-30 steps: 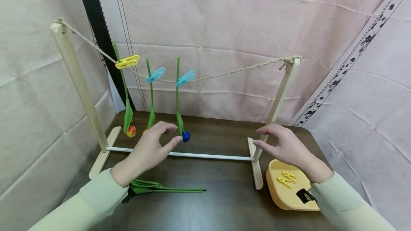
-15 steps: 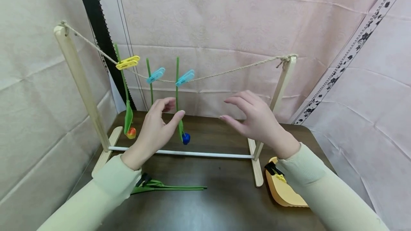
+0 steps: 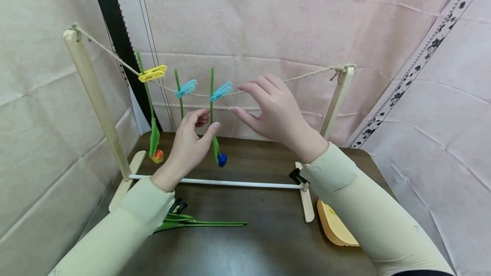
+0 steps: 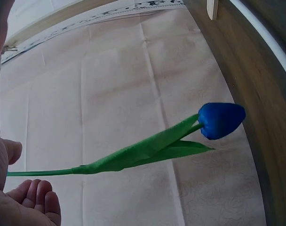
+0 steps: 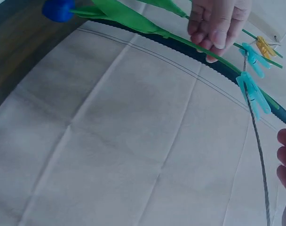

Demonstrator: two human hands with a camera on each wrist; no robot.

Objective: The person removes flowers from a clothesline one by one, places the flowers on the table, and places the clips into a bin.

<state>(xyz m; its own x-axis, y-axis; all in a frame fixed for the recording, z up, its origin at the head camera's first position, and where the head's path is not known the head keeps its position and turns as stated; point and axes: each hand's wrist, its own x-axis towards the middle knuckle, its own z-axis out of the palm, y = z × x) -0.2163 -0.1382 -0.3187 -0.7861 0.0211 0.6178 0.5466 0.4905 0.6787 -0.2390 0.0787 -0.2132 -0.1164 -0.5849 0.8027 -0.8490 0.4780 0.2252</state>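
Observation:
A blue tulip [image 3: 221, 159] hangs head-down from the rope, its green stem held by a light blue clothespin [image 3: 221, 91]. My left hand [image 3: 190, 142] is beside this stem, thumb and fingers apart; the left wrist view shows the stem running between them, with no clear grip. Just right of the clothespin, my right hand [image 3: 274, 112] is raised at rope height, fingers bent and spread from the thumb, holding nothing. Further left, another light blue clothespin [image 3: 186, 88] holds a stem whose flower my left hand hides. A yellow clothespin [image 3: 152, 73] holds an orange-red tulip [image 3: 157, 156].
The rope [image 3: 312, 73] spans two wooden posts joined low down by a white rod [image 3: 245, 183]. Green stems [image 3: 199, 223] lie on the dark table [image 3: 268, 242], partly behind my left sleeve. A yellow box [image 3: 337, 229] stands at the right, partly covered by my right sleeve.
My right hand has moved left and up, from above the yellow box to the rope beside the blue clothespin. My left hand has risen from near the blue flower along its stem.

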